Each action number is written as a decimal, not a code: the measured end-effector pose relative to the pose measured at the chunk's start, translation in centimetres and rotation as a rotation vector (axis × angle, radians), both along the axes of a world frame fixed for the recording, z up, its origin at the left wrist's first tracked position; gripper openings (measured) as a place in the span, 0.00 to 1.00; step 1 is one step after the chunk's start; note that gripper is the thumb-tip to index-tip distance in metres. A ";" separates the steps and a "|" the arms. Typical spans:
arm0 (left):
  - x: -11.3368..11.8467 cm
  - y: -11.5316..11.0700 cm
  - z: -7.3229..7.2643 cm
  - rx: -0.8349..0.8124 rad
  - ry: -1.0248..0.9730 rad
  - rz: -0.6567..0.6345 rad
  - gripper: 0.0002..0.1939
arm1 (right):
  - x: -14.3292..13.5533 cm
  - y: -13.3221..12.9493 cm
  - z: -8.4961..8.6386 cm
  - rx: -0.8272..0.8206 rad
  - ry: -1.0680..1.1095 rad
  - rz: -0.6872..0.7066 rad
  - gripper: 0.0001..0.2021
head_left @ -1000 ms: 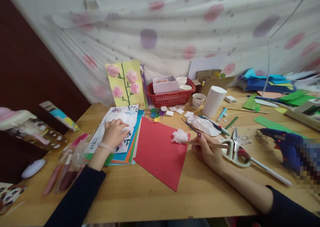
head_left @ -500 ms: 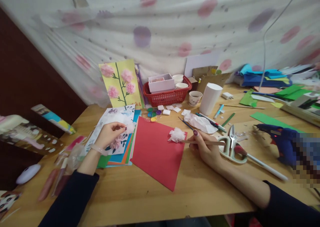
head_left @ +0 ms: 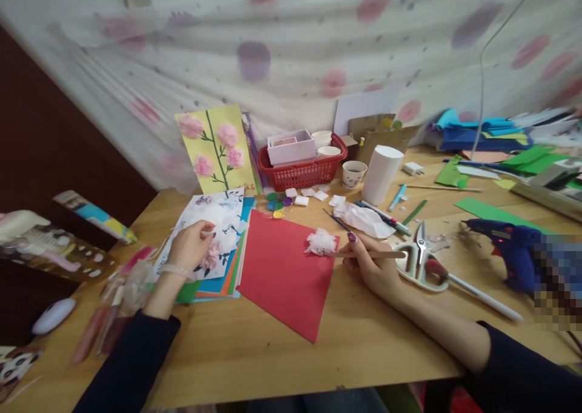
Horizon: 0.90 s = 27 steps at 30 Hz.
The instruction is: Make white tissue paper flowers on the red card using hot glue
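Note:
My right hand (head_left: 370, 267) is closed round a thin brown wooden stick (head_left: 386, 255), whose left end reaches the white tissue-paper flower (head_left: 321, 242). This crumpled flower sits at the upper right corner of a red sheet of paper (head_left: 286, 279). My left hand (head_left: 188, 246) is over a printed flower sheet (head_left: 193, 210), thumb and fingertips pinched together; what they hold, if anything, is too small to make out. Thin white tissue pieces (head_left: 228, 236) lie on that sheet beside the fingers. Coloured papers (head_left: 245, 219) are stacked beneath it.
Scissors (head_left: 421, 258), a white-handled brush (head_left: 484, 295) and a blue glue gun (head_left: 504, 243) lie to the right. Behind are a red basket (head_left: 302, 175), a paper cup (head_left: 353, 174), a white roll (head_left: 382, 173) and a yellow flower picture (head_left: 218, 149). A bottle (head_left: 54, 243) lies left.
My left hand has drawn back to the left, away from the white tissue pieces on the flower sheet. My right hand keeps the stick at the tissue flower. The view has shifted slightly.

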State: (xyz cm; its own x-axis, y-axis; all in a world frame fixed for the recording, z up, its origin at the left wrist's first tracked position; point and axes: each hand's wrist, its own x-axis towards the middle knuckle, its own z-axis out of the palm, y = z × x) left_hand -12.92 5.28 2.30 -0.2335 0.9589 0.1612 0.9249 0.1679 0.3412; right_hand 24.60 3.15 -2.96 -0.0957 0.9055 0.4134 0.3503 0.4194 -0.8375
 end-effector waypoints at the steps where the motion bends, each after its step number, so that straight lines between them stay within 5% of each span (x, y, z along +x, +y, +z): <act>1: 0.1 -0.1 0.1 0.021 0.010 -0.037 0.13 | 0.0 0.0 0.0 0.000 -0.001 0.002 0.25; 5: 0.7 -0.7 0.0 0.005 -0.039 -0.189 0.17 | 0.0 0.1 -0.4 -0.012 0.004 0.010 0.24; 10: 1.1 -0.9 -0.6 -0.102 -0.067 -0.196 0.22 | 0.0 0.1 -0.4 -0.001 0.029 -0.002 0.24; 15: 0.5 -0.6 -0.6 0.037 -0.035 -0.189 0.22 | 0.0 0.0 -0.2 0.003 0.019 -0.018 0.25; 19: 0.6 -0.8 -0.2 0.150 -0.226 -0.182 0.22 | 0.1 0.0 -0.4 0.003 0.015 -0.026 0.25; 27: 5.5 -2.3 0.7 0.103 -0.590 -0.356 0.20 | -0.3 0.3 -0.2 0.000 -0.051 -0.039 0.24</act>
State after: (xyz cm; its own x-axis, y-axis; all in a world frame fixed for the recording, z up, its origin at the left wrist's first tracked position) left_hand -7.43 2.93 2.96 0.0154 0.9800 0.1984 0.5731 -0.1712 0.8014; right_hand 24.28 3.42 -3.13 -0.0811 0.9091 0.4086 0.4087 0.4042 -0.8183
